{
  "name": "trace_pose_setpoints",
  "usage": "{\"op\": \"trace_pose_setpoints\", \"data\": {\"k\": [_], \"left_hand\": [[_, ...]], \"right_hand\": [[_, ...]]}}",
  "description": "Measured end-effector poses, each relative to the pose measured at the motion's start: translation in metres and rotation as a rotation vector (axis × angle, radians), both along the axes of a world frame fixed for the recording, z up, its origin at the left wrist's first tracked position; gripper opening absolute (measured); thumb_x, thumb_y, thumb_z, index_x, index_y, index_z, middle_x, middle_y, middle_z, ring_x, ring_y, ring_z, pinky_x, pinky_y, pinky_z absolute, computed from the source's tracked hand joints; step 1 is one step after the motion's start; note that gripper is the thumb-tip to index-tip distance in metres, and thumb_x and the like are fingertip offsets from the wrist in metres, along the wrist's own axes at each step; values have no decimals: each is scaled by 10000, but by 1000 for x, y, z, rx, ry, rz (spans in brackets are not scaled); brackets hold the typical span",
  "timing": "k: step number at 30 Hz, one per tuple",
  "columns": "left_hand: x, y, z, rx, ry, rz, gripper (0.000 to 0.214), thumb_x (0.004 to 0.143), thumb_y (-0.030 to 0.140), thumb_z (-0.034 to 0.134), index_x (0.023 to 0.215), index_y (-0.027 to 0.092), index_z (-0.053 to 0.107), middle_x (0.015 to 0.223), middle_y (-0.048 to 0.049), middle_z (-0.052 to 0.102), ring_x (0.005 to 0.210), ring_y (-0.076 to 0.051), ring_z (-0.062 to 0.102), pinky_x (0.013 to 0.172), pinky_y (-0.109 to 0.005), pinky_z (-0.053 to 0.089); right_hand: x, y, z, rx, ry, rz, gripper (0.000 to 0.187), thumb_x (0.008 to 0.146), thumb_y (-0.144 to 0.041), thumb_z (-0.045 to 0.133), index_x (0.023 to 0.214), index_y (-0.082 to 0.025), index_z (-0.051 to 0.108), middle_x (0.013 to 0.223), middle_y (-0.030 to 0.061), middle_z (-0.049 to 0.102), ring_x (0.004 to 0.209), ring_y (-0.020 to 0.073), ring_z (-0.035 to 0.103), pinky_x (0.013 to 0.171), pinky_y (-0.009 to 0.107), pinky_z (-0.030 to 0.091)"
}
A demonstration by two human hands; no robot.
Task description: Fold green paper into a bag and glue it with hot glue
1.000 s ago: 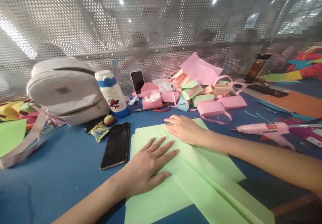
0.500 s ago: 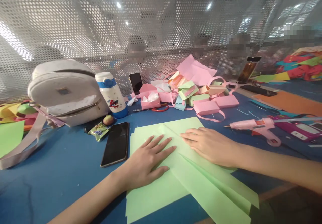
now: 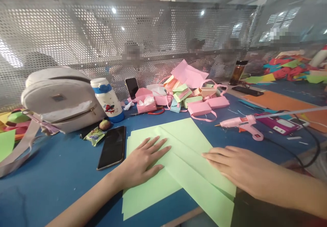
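My left hand lies flat with fingers spread on light green paper sheets, pressing them to the table. Across these sheets runs a green paper folded lengthwise, its long strip slanting down to the right past the table's front edge. My right hand rests at the right side of the green paper, palm down. Its fingers are stretched out close together, the tips touching the paper, with nothing gripped between them. Part of the fold's upper end is under or beside my left fingertips.
Left of the paper lie a black phone and a snack packet, near a bottle and a white backpack. Behind are pink paper boxes. A pink glue gun with its cord lies at right, beside a purple power strip.
My right hand has slid right and toward me along the folded paper, whose raised flaps now lie flatter. My left hand stays on the paper. The view has shifted slightly right and up.
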State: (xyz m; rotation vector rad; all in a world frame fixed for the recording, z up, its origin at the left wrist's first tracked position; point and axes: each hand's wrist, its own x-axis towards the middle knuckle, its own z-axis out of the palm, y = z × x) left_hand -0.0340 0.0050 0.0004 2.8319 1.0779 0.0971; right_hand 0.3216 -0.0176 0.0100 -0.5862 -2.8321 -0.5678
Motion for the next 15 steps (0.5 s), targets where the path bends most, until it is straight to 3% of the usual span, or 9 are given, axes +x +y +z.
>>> {"op": "trace_pose_setpoints", "data": {"k": [6, 15], "left_hand": [[3, -1, 4, 3, 30, -11, 573, 1029, 430, 372, 1562, 314, 197, 1634, -41, 182, 1500, -316, 171, 1190, -562, 221], [7, -4, 9, 20, 56, 9, 587, 1018, 471, 385, 1555, 286, 239, 1622, -80, 219, 1491, -324, 191, 1185, -561, 239]], "right_hand": [[25, -24, -6, -31, 7, -45, 522, 774, -74, 422, 1234, -179, 645, 1318, 4, 659, 1118, 225, 637, 771, 425, 539], [35, -41, -7, 26, 37, 14, 326, 872, -224, 443, 1032, -228, 728, 1176, 87, 720, 1059, 264, 644, 745, 450, 505]]}}
